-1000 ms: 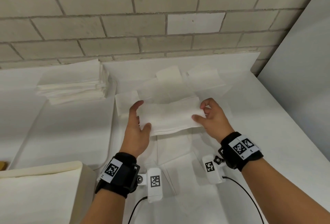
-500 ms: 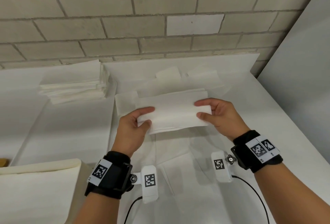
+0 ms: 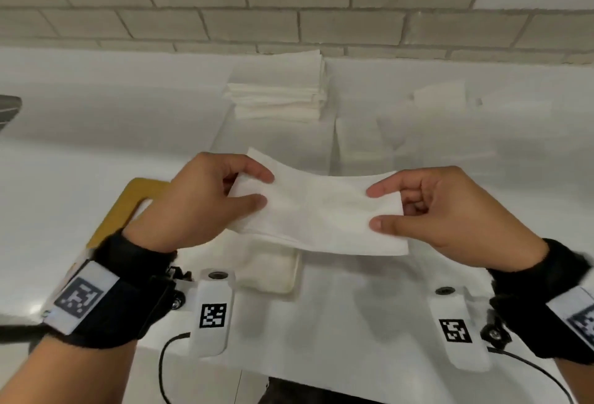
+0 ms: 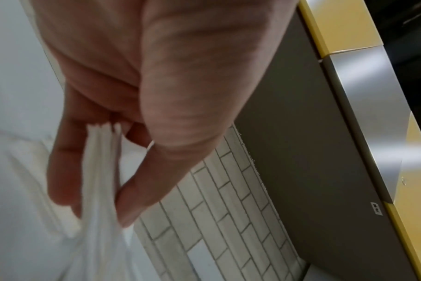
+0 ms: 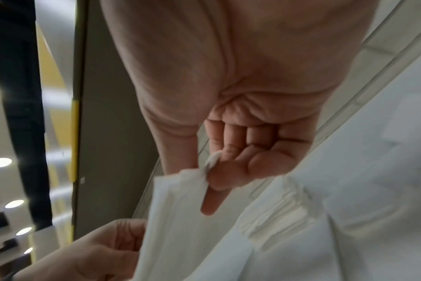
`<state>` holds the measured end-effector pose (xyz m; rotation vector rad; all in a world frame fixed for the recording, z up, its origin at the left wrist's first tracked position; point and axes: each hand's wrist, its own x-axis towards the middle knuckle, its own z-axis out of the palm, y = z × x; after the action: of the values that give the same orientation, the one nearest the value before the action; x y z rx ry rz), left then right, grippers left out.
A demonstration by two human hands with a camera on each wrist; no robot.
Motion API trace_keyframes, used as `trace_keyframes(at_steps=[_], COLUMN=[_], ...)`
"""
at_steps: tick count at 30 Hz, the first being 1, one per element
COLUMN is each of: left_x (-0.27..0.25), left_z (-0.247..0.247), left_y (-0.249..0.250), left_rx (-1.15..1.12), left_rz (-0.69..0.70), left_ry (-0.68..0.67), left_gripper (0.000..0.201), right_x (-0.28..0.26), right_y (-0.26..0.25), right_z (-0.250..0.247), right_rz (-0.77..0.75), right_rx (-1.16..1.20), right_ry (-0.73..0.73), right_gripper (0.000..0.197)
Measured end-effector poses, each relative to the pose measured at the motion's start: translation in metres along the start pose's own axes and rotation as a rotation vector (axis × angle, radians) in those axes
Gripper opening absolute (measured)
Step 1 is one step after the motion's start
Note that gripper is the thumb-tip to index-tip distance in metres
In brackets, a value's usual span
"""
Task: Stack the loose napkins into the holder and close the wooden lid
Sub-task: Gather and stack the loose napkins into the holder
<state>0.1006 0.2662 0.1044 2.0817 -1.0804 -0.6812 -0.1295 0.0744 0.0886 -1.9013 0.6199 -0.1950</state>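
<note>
You hold a thin bundle of napkins point(image 3: 318, 210) in the air between both hands, over the near middle of the desk point(image 3: 96, 146). The left wrist view shows several layered edges in it. Below it, at about 7 o'clock, sits the cream holder point(image 3: 273, 270), partly hidden by the bundle, with the yellowish wooden lid point(image 3: 128, 201) showing behind your left wrist at 9 o'clock. A squared stack of napkins point(image 3: 276, 98) lies far off at 12 o'clock and loose napkins point(image 3: 418, 127) lie scattered at 1 to 2 o'clock.

The risks, as I judge them: the bundle is limp and sags between your grips, so it may fan out or shed a sheet as you lower it. One corner leads higher at 11 o'clock, so the bundle could catch the holder's rim and crumple if it goes down skewed. Your left wrist is close to the lid and could knock it.

Your left hand point(image 3: 205, 201) pinches the bundle's left end, thumb and forefinger closed on it. Your right hand point(image 3: 443, 210) pinches the right end the same way, with its other fingers curled into the palm, as the right wrist view shows. Both palms face inward, wrists level
</note>
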Motion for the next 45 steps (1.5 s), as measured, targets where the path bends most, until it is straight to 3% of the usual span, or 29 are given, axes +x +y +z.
trace_keyframes(at_steps=[5, 11, 17, 24, 27, 32, 37, 41, 45], left_x=[-0.023, -0.01, -0.003, -0.002, 0.0, -0.001, 0.006, 0.019, 0.058], left_z=[-0.053, -0.061, -0.058, -0.051, -0.059, -0.065, -0.017, 0.053, 0.143], left_y=[-0.064, -0.102, -0.115, -0.106, -0.101, -0.062, 0.007, 0.064, 0.091], left_rx=[0.337, 0.638, 0.937, 1.124, 1.057, 0.757, 0.468, 0.408, 0.304], left_rz=[-0.062, 0.104, 0.267, 0.171, 0.157, 0.228, 0.331, 0.402, 0.275], left_ry=[-0.084, -0.128, -0.213, -0.353, -0.257, -0.056, 0.107, 0.097, -0.083], left_gripper=[0.023, 0.029, 0.034, 0.04, 0.041, 0.033, 0.026, 0.024, 0.024], right_x=[0.025, 0.053, 0.06, 0.065, 0.067, 0.055, 0.036, 0.015, -0.004], right_y=[-0.03, -0.042, -0.045, -0.041, -0.042, -0.053, -0.013, 0.053, 0.128], right_z=[0.071, 0.124, 0.142, 0.153, 0.141, 0.104, 0.039, -0.027, -0.081], right_rz=[0.029, 0.06, -0.003, -0.049, -0.055, -0.047, 0.038, 0.254, 0.512], right_rx=[-0.223, -0.604, -1.049, -1.202, -1.114, -0.566, -0.169, -0.171, -0.247], right_ry=[-0.139, -0.205, -0.3, -0.34, -0.268, -0.108, 0.121, 0.171, 0.246], right_gripper=[0.033, 0.041, 0.044, 0.026, 0.023, 0.014, 0.01, 0.017, 0.049])
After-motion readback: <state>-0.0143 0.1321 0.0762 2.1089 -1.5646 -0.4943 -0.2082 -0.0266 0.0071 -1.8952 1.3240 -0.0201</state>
